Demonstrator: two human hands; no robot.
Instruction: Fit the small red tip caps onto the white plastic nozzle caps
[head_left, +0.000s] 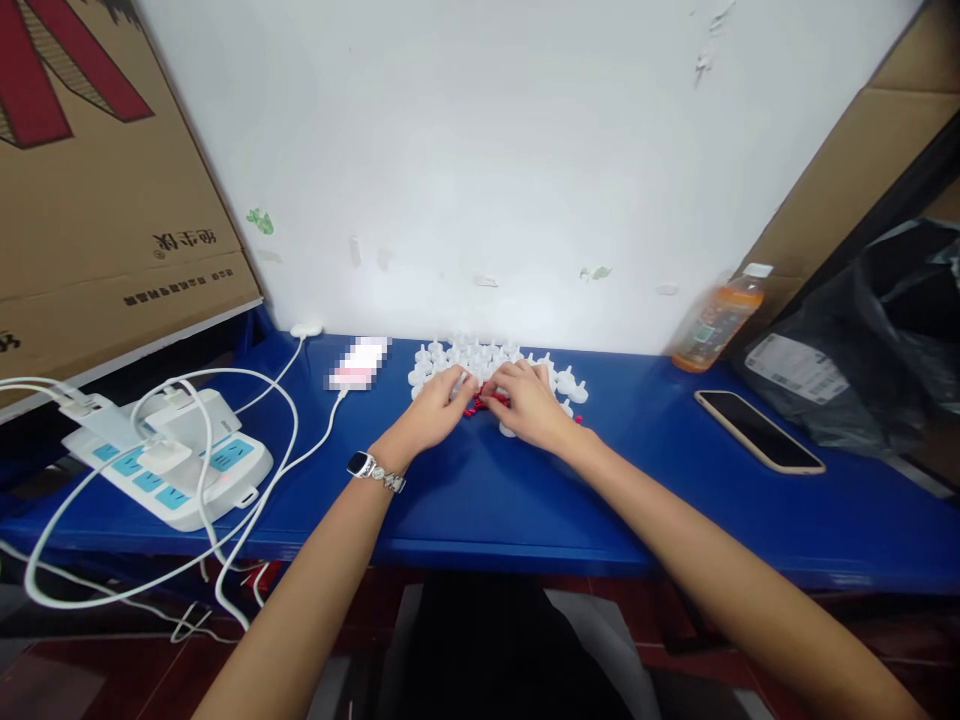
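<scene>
A pile of small whitish, translucent pieces [480, 352] lies at the back of the blue table; they have round bases and short stems, like suction cups. Small red pieces [474, 408] are gathered at its front, between my hands. My left hand [437, 408], with a watch and bracelet on the wrist, reaches into the left side of the pile, thumb and fingers bent together. Facing it, my right hand [531, 402] curls its fingers over the red pieces. What either set of fingertips grips is too small and partly hidden to make out.
A white power strip [180, 490] with chargers and looping cables stands at left. Beside the pile lies a blurred-out device [358, 364] on a cable. To the right are an orange drink bottle [716, 322], a phone [759, 432] and a dark plastic bag [862, 350]. A white wall [480, 170] rises behind.
</scene>
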